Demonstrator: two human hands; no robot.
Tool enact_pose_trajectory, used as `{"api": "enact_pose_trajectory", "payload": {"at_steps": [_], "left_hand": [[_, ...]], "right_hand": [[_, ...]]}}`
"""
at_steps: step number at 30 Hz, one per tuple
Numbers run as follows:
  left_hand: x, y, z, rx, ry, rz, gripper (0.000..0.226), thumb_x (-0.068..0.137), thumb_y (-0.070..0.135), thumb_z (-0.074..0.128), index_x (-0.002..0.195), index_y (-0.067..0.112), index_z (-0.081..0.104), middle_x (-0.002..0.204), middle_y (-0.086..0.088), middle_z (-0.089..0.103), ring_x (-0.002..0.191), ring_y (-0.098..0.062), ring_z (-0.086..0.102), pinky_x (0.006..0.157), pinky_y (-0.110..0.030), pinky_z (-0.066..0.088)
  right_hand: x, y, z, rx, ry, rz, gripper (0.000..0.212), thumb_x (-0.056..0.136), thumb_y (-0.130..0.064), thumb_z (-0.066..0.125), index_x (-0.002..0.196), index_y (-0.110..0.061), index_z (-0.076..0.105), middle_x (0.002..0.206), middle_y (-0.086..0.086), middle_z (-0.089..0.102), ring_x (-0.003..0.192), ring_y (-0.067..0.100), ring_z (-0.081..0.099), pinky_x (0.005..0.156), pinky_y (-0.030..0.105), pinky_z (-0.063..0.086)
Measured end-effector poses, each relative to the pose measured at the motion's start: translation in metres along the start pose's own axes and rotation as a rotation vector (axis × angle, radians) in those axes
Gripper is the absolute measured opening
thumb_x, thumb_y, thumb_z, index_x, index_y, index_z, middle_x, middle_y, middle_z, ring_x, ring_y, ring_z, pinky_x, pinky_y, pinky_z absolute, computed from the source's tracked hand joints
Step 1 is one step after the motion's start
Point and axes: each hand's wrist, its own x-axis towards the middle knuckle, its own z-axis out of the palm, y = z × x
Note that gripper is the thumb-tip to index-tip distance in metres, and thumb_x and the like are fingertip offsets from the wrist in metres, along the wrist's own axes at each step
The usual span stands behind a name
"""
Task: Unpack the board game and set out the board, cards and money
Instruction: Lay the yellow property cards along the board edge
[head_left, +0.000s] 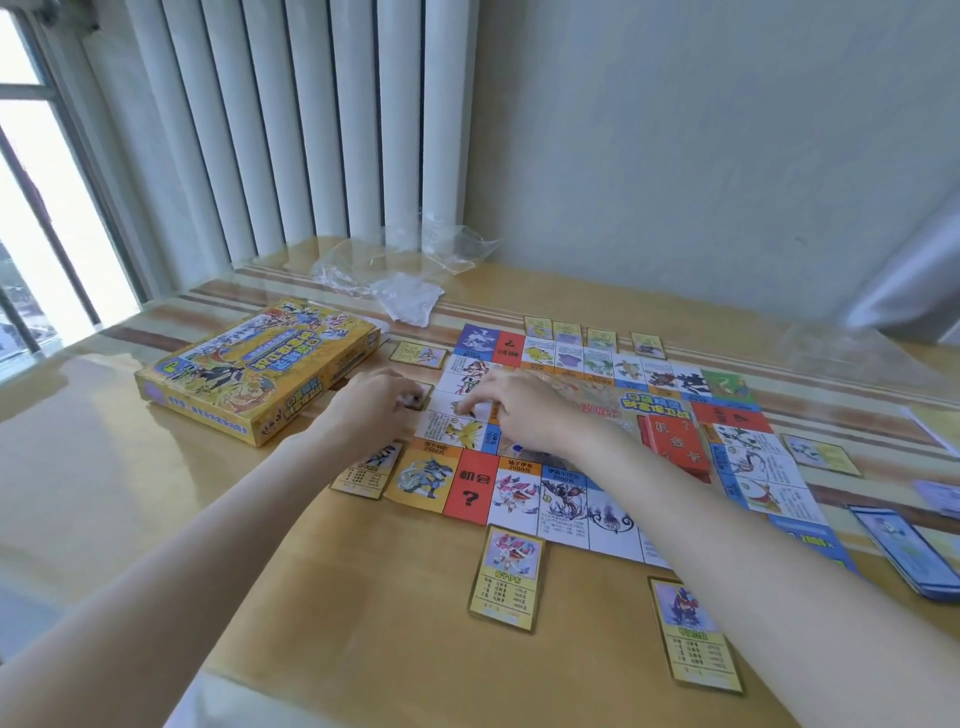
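Note:
The colourful game board (613, 499) lies flat on the wooden table (130, 493). Yellow-bordered property cards ring it: several along the far edge (601, 338), one at the far left (418, 354), one at the near left (368, 470), two in front (508, 577) (696, 634), one at the right (821, 454). My left hand (371, 402) holds a card (418, 397) down at the board's left edge. Beside it my right hand (524, 410) rests on the board with fingers curled around something small and white. An orange card stack (675, 441) sits on the board.
The yellow game box (260, 369) lies left of the board. Crumpled clear plastic wrap (400, 280) sits at the table's back by a white radiator (311, 119). A blue stack of paper (909, 551) and other papers (940, 493) lie at the right edge.

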Motion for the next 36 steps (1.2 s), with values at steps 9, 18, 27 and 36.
{"api": "enact_pose_trajectory", "payload": {"at_steps": [9,18,27,36], "left_hand": [[0.016,0.018,-0.008,0.017,0.012,0.024,0.048,0.096,0.001,0.032,0.143,0.01,0.036,0.15,-0.007,0.034,0.138,-0.021,0.028,0.108,-0.028,0.025],[0.051,0.017,0.006,0.079,-0.15,-0.06,0.035,0.095,0.006,0.032,0.121,0.003,0.055,0.131,-0.012,0.054,0.117,-0.03,0.05,0.094,-0.036,0.042],[0.046,0.015,0.006,0.098,-0.11,-0.007,0.041,0.092,0.001,0.031,0.124,0.004,0.055,0.132,-0.009,0.055,0.12,-0.028,0.049,0.097,-0.037,0.042],[0.034,0.058,-0.007,0.006,0.07,0.109,0.045,0.091,0.001,0.042,0.134,0.01,0.049,0.14,-0.008,0.048,0.121,-0.026,0.051,0.097,-0.033,0.041]], "right_hand": [[-0.004,0.011,-0.021,0.335,0.12,0.155,0.056,0.084,0.017,0.027,0.117,-0.014,0.061,0.128,0.005,0.054,0.116,0.021,0.051,0.085,0.038,0.048],[0.007,0.043,-0.035,0.317,0.185,0.224,0.047,0.085,0.015,0.029,0.105,-0.007,0.066,0.12,0.009,0.061,0.099,0.012,0.05,0.086,0.025,0.039],[0.015,0.039,-0.03,0.329,0.184,0.207,0.045,0.087,0.014,0.03,0.103,-0.007,0.067,0.12,0.01,0.06,0.111,0.019,0.053,0.09,0.027,0.042],[-0.008,0.052,-0.061,0.196,0.23,0.199,0.041,0.089,0.009,0.033,0.105,-0.007,0.067,0.123,0.008,0.061,0.094,0.014,0.058,0.072,0.015,0.042]]}}
